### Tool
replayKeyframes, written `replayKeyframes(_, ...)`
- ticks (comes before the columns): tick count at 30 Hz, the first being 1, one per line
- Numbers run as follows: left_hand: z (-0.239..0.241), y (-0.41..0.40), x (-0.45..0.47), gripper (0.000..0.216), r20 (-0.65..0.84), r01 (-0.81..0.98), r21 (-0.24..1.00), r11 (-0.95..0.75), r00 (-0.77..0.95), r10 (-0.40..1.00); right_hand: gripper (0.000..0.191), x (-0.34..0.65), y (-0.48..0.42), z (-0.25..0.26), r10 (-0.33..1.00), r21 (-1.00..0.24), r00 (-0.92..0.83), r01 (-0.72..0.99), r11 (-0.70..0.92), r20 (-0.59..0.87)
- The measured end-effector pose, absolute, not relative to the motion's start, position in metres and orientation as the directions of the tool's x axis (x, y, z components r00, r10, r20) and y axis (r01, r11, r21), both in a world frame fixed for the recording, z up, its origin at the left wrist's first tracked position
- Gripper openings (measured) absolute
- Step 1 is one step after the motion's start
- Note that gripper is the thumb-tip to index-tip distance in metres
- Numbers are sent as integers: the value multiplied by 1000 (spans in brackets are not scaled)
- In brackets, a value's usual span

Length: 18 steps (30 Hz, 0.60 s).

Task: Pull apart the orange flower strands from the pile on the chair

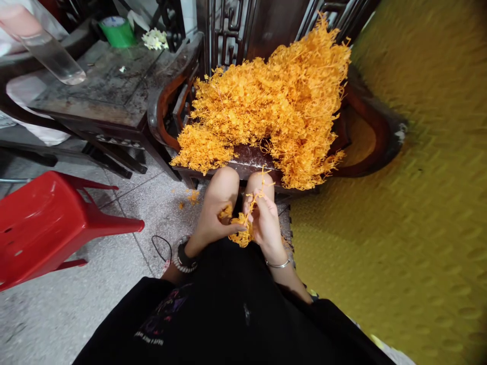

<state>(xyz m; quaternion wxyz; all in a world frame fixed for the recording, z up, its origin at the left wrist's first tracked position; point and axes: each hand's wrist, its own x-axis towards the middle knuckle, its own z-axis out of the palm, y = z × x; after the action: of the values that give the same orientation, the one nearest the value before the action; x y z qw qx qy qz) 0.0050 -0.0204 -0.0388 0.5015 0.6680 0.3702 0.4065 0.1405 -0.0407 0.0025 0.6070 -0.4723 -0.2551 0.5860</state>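
In my lap, between my knees, my right hand (267,219) pinches a thin, branching orange plastic sprig (259,191) that points up and away from me. My left hand (213,219) curls around some small orange plastic pieces (225,212), its thumb stretched toward the right hand. Between the two hands hangs a loose bunch of the same orange pieces (242,237); which hand bears it I cannot tell. Just beyond my knees, a large heap of orange plastic sprigs (274,96) is piled on a dark wooden chair (247,158).
A red plastic stool (45,223) stands at the left. Behind it, a dark wooden side table (110,91) carries a green tape roll (117,33), white flowers (155,39) and a clear bottle (57,58). Yellow foam matting (380,243) covers the right side. Orange scraps (193,196) lie on the floor.
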Motion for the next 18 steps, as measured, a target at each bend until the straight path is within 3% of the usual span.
replayKeyframes(2, -34, -18, 3, 41, 136, 190, 940, -284, 553, 822, 32, 141, -40, 4, 951, -865, 184, -484, -133, -249)
replayKeyframes(5, -29, -14, 4, 35, 121, 132, 953, -271, 658, 744, 37, 144, -39, 4, 938, -825, 118, -519, -221, -325)
replayKeyframes(8, -28, -12, 6, 38, 153, 16, 980, -197, 570, 807, 48, 149, -40, 4, 914, -775, -1, -528, -346, -407)
replayKeyframes(11, -29, -12, 6, 36, 161, -65, 987, -148, 470, 868, 52, 155, -43, 7, 920, -804, -89, -459, -377, -381)
replayKeyframes(15, -34, -16, 7, 32, 20, -253, 957, 142, 546, 837, 39, 159, -49, 14, 941, -892, -204, -314, -325, -270)
replayKeyframes(18, -39, -22, 13, 38, -57, -406, 819, 406, 645, 762, 27, 157, -50, 17, 909, -813, -317, -430, -392, -270)
